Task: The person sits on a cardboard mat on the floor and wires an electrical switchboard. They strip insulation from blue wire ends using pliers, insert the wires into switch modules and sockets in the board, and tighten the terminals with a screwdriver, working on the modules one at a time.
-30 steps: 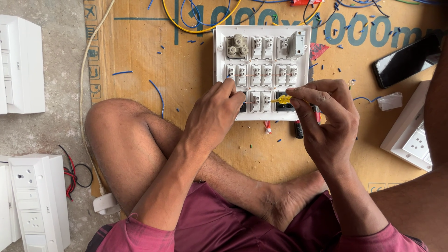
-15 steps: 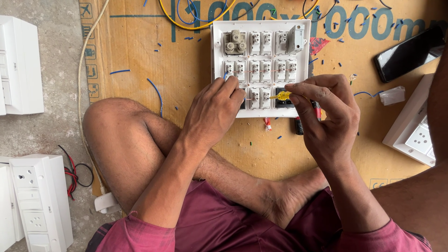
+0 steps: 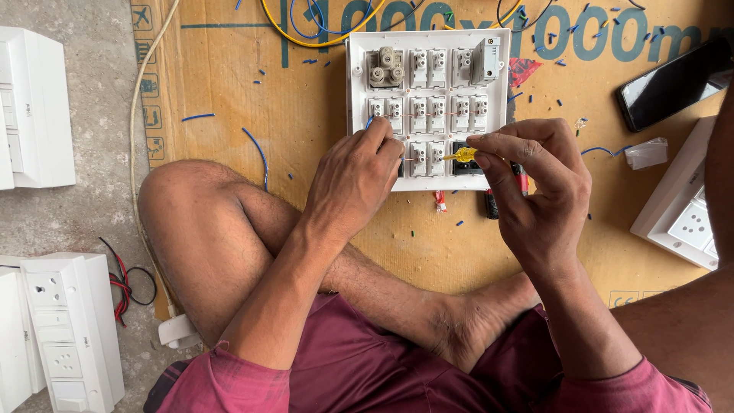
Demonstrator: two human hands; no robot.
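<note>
Switchboard (image 3: 428, 107) lies under both hands: right hand (image 3: 539, 191) pinches yellow screwdriver (image 3: 461, 155), left hand (image 3: 355, 180) grips blue wire (image 3: 369, 122).

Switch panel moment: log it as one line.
left hand: pinching blue wire at switch panel | right hand: holding yellow-tipped tool on bottom row | base: cardboard sheet

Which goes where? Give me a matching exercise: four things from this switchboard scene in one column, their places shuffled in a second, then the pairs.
1. left hand
2. yellow-handled screwdriver
3. phone
4. white switch plate

A. pinched in the right hand
B. upper right of the cardboard sheet
C. fingers on a blue wire at the plate's left side
D. back side up on the cardboard, before the crossed legs

Pairs: 1-C, 2-A, 3-B, 4-D
</note>
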